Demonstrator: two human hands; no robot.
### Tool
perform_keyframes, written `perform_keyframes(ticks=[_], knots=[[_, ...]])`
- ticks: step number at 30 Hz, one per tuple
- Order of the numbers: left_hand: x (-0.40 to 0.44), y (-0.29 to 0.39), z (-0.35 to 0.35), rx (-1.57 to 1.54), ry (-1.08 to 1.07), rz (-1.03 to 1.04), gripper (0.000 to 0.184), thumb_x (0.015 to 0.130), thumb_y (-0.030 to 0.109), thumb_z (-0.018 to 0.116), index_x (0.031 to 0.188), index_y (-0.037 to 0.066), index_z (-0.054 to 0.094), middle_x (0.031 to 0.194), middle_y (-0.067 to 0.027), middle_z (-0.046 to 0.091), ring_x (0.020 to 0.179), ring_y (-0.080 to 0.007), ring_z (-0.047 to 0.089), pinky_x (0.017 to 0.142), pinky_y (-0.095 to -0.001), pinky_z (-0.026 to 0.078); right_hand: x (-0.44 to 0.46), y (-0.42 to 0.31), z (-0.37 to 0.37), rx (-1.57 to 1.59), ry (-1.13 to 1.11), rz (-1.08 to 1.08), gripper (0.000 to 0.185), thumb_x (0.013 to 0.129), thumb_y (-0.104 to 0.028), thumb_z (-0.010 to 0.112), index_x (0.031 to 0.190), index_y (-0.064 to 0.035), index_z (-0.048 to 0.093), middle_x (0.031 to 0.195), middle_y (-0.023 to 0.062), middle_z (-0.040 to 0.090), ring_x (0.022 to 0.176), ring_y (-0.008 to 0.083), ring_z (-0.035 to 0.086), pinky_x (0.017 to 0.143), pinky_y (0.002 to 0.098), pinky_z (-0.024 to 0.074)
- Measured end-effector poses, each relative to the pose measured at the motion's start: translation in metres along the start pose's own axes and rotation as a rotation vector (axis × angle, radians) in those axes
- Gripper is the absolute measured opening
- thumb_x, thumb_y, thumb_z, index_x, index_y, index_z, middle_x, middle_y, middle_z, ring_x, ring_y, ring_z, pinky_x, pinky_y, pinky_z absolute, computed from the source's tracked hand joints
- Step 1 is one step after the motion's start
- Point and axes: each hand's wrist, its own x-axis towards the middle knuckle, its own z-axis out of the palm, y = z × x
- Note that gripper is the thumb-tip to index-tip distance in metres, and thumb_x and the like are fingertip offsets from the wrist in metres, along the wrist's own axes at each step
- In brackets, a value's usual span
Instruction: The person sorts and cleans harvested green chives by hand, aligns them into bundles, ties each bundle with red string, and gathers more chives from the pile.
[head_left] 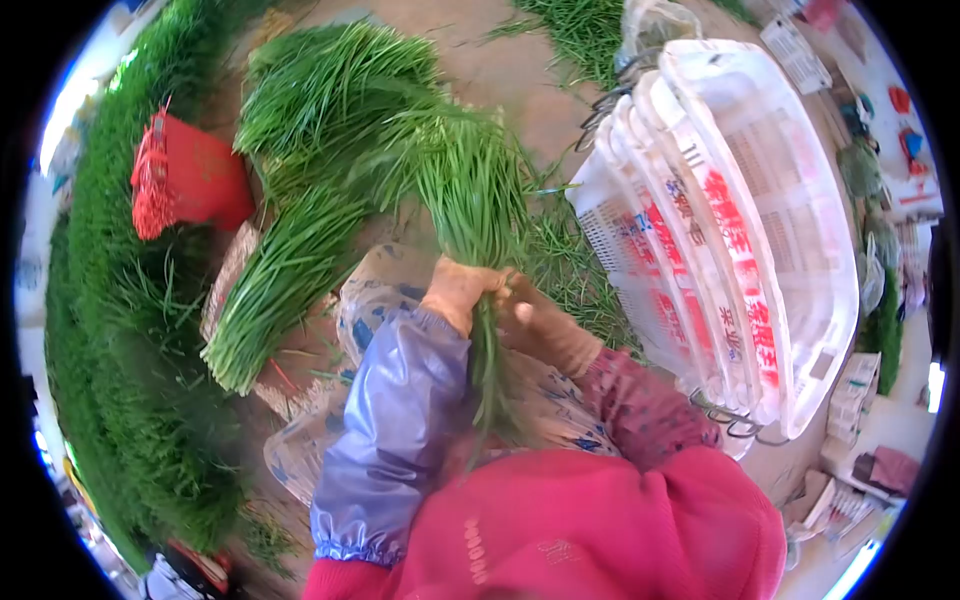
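A bundle of long green stalks (468,190) stands upright before me, its loose blades hanging below my hands. My left hand (458,292), in a tan glove, is closed round the bundle's narrow part. Beside it, touching the same stalks, my right hand (545,322) wears a similar glove and has its fingers curled; what they pinch is hidden. To the left lies another bundle (285,285), slanting down with its pale ends low. Behind it more cut greens (330,95) are heaped on the floor.
Nested white plastic baskets (745,230) with red lettering stand at the right. A red container (205,175) holding red ties is at the left. A long bank of greens (110,350) lines the left side. Loose greens (575,270) lie beside the baskets.
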Motion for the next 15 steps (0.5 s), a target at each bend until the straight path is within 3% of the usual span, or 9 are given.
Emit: perform_keyframes(ticks=[2, 4, 5, 7, 8, 9, 10, 12, 15], knots=[[-0.014, 0.003, 0.006, 0.084, 0.065, 0.13, 0.037, 0.076, -0.002, 0.068, 0.112, -0.003, 0.059, 0.075, -0.0109, 0.065, 0.052, -0.0148, 0.058, 0.048, -0.0287, 0.048, 0.038, 0.045, -0.023, -0.239, -0.114, -0.145, 0.055, 0.094, -0.035, 0.056, 0.137, -0.0043, 0.039, 0.133, 0.0116, 0.05, 0.125, 0.0229, 0.046, 0.103, 0.0427, 0.042], [-0.024, 0.001, 0.002, -0.014, 0.161, 0.065, 0.065, 0.068, -0.009, 0.068, 0.129, 0.001, 0.048, 0.077, -0.0104, 0.063, 0.051, -0.0158, 0.056, 0.046, -0.0284, 0.045, 0.062, 0.041, -0.017, 0.11, -0.164, -0.038, 0.062, 0.093, -0.051, 0.053, 0.133, -0.0043, 0.044, 0.125, 0.0109, 0.055, 0.115, 0.0214, 0.052, 0.101, 0.0388, 0.044], [-0.026, -0.003, -0.003, -0.002, 0.164, 0.063, 0.065, 0.068, -0.009, 0.068, 0.129, 0.001, 0.048, 0.077, -0.0104, 0.063, 0.051, -0.0158, 0.056, 0.046, -0.0284, 0.045, 0.073, 0.033, -0.009, 0.229, -0.182, -0.002, 0.065, 0.092, -0.056, 0.052, 0.132, -0.0042, 0.046, 0.122, 0.0106, 0.057, 0.111, 0.0208, 0.055, 0.101, 0.0375, 0.0446], [-0.03, -0.014, -0.012, 0.287, 0.108, 0.151, 0.089, 0.069, -0.012, 0.061, 0.147, 0.008, 0.023, 0.092, -0.0165, 0.065, 0.06, -0.0186, 0.063, 0.049, -0.0293, 0.051, 0.079, -0.012, 0.032, 0.212, 0.156, -0.299, 0.079, 0.085, -0.074, 0.043, 0.127, -0.0073, 0.054, 0.121, 0.008, 0.059, 0.11, 0.0207, 0.056, 0.097, 0.035, 0.0455], [-0.027, -0.03, -0.023, 0.42, 0.109, 0.155, 0.099, 0.07, -0.008, 0.06, 0.152, 0.009, 0.008, 0.094, -0.0223, 0.066, 0.073, -0.0277, 0.067, 0.063, -0.0342, 0.054, 0.084, -0.015, 0.028, 0.22, 0.16, -0.295, 0.079, 0.085, -0.074, 0.043, 0.127, -0.0073, 0.054, 0.121, 0.008, 0.059, 0.11, 0.0207, 0.056, 0.097, 0.035, 0.0455], [-0.033, -0.034, -0.027, 0.42, 0.108, 0.146, 0.099, 0.07, -0.008, 0.06, 0.152, 0.009, 0.008, 0.094, -0.0223, 0.066, 0.073, -0.0277, 0.067, 0.063, -0.0342, 0.054, 0.089, -0.016, 0.021, 0.397, 0.223, -0.272, 0.073, 0.088, -0.067, 0.047, 0.127, -0.006, 0.054, 0.119, 0.0082, 0.06, 0.106, 0.0208, 0.058, 0.093, 0.0351, 0.0482], [-0.04, -0.037, -0.028, 0.686, 0.155, 0.153, 0.098, 0.071, -0.006, 0.059, 0.152, 0.009, 0.005, 0.095, -0.0255, 0.065, 0.079, -0.0333, 0.066, 0.071, -0.0375, 0.053, 0.094, -0.018, 0.014, 0.572, 0.286, -0.245, 0.066, 0.091, -0.061, 0.05, 0.126, -0.0047, 0.054, 0.117, 0.0083, 0.061, 0.103, 0.021, 0.06, 0.09, 0.0353, 0.0509], [-0.06, -0.025, -0.021, 0.987, 0.164, 0.034, 0.094, 0.074, 0.0, 0.054, 0.152, 0.007, 0.002, 0.095, -0.0313, 0.063, 0.094, -0.0452, 0.061, 0.085, -0.045, 0.047, 0.098, -0.021, -0.005, 0.583, 0.346, -0.23, 0.065, 0.091, -0.059, 0.052, 0.125, -0.0042, 0.055, 0.115, 0.0084, 0.062, 0.101, 0.0213, 0.061, 0.088, 0.0352, 0.0516], [-0.077, -0.012, -0.012, 1.003, 0.128, -0.053, 0.094, 0.074, -0.002, 0.054, 0.152, 0.005, 0.002, 0.095, -0.0313, 0.064, 0.095, -0.0443, 0.061, 0.085, -0.044, 0.048, 0.106, -0.021, -0.016, 0.544, 0.521, -0.252, 0.055, 0.092, -0.051, 0.056, 0.118, -0.0036, 0.06, 0.107, 0.0086, 0.066, 0.092, 0.0223, 0.063, 0.083, 0.0356, 0.0528]])
